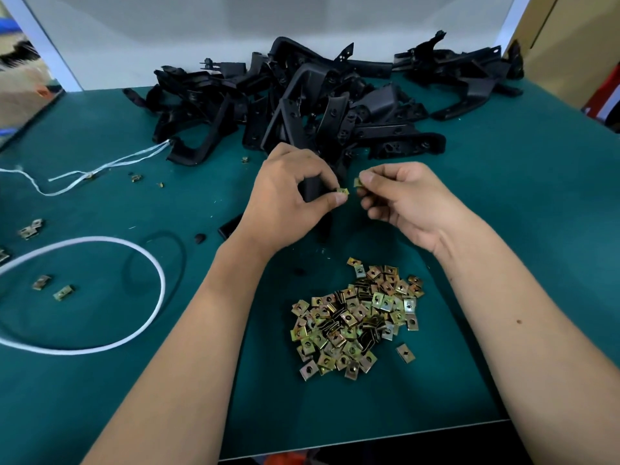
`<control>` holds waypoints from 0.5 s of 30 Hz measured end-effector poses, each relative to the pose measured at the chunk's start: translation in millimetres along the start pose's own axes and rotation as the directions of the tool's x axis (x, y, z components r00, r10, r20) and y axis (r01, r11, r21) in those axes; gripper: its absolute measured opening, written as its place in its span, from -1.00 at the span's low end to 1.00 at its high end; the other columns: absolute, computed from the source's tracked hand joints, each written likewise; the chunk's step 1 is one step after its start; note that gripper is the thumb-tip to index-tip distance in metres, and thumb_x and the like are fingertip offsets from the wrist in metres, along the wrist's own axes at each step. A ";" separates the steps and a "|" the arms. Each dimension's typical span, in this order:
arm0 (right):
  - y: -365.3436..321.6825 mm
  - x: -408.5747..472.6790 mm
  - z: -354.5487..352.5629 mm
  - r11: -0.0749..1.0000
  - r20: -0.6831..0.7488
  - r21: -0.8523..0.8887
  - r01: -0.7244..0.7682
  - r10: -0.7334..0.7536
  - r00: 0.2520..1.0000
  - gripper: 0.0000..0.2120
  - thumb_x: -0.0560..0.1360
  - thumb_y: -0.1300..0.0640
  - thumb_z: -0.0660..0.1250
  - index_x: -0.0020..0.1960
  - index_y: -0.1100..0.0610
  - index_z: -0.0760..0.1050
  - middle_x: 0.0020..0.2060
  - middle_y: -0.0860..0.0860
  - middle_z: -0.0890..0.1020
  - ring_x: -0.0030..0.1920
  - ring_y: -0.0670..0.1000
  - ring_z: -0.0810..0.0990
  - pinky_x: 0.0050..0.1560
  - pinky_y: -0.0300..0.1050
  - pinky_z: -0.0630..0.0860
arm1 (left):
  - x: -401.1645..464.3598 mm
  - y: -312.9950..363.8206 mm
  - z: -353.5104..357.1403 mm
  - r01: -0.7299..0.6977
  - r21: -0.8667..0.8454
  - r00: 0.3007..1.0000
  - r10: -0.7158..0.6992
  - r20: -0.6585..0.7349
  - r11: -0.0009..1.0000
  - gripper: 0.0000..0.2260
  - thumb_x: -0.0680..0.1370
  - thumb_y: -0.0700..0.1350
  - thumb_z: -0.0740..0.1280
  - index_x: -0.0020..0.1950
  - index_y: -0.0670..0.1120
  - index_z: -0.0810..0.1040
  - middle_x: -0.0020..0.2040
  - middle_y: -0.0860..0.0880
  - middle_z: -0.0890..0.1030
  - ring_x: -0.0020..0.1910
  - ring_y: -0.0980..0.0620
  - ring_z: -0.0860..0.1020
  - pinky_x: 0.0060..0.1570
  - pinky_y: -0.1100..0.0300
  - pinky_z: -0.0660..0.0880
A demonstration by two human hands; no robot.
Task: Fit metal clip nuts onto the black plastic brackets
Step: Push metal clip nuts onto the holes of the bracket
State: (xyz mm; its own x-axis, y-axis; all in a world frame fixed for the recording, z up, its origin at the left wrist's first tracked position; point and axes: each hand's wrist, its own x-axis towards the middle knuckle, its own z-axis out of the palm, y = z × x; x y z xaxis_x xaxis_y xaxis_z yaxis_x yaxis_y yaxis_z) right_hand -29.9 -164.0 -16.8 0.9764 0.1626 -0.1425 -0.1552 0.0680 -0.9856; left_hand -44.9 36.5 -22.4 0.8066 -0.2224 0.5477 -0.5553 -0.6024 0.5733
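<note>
Scanning from the left edge, I am seeing a few stray brass-coloured clips (32, 228) lying on the green mat (503, 263), and a white cord (147, 263) curling into a wide smooth loop beside them. Thin white strings (110, 164) are trailing from the far-left side toward the pile of black plastic brackets (302, 102), which is sprawling along the back of the mat in a tangle of matte, curved and angular moulded pieces with small holes.

My left hand (285, 199) is curling around one black bracket (313, 189) in front of that pile, thumb and forefinger pinching a small square metal clip nut (343, 191) against the bracket's edge. Just to its right, my right hand (406, 196) is pinching a second clip nut (358, 182) between thumb and forefinger, close to the first but not touching it.

Below both hands, near the mat's front edge, a heap of clip nuts (355, 317) is lying loose: flat, folded, yellowish-iridescent plates, each with a centre hole.

I am finding no writing I can read.
</note>
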 end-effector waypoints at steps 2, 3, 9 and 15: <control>0.1 2.7 -4.0 1.000 -0.108 0.029 0.001 0.002 0.994 -0.87 0.63 0.27 0.35 -0.09 0.24 0.60 -0.35 0.03 0.63 -0.42 -0.11 0.55 -0.42 -0.31 0.51 | 0.2 -0.3 -1.4 0.007 -0.006 1.000 -0.007 0.016 1.000 -0.82 0.41 0.00 0.60 -0.10 -0.05 0.70 -0.01 0.08 0.68 0.15 0.01 0.51 0.21 0.06 0.42; 0.8 3.6 -5.5 1.000 -0.150 0.025 0.007 -0.003 0.989 -0.87 0.62 0.27 0.36 -0.09 0.24 0.61 -0.36 0.03 0.63 -0.43 -0.11 0.55 -0.41 -0.32 0.51 | 0.5 -1.0 -1.5 0.013 0.016 1.000 -0.013 0.023 1.000 -0.75 0.40 0.09 0.58 -0.05 -0.02 0.71 0.04 0.07 0.67 0.18 0.03 0.50 0.25 0.10 0.40; 5.3 4.8 0.8 0.999 -0.176 -0.019 0.049 -0.052 0.983 -0.92 0.58 0.37 0.37 -0.01 0.31 0.64 -0.32 0.09 0.66 -0.40 -0.08 0.61 -0.36 -0.29 0.55 | -0.9 -13.8 5.1 0.307 0.128 0.952 -0.302 -0.052 0.943 -0.58 0.55 0.16 0.42 0.31 -0.03 0.54 0.20 -0.02 0.58 0.24 -0.05 0.50 0.27 -0.03 0.46; 10.2 1.8 8.0 0.989 -0.103 -0.135 0.056 -0.070 0.992 -0.90 0.56 0.36 0.41 -0.05 0.22 0.67 -0.23 0.08 0.68 -0.29 -0.06 0.65 -0.35 -0.25 0.58 | -2.4 -15.0 6.1 0.412 0.080 0.908 -0.416 0.045 0.908 -0.50 0.51 0.25 0.43 0.38 0.10 0.48 0.13 0.09 0.60 0.14 0.06 0.54 0.11 0.10 0.48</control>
State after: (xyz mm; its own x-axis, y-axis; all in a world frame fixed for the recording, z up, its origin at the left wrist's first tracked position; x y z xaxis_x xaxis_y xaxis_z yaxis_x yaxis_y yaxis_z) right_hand -31.0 -155.2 -26.4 0.9951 0.0548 -0.0821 -0.0790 -0.0563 -0.9953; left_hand -37.3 41.4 -36.1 0.9727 0.0141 0.2316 -0.1558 -0.7000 0.6970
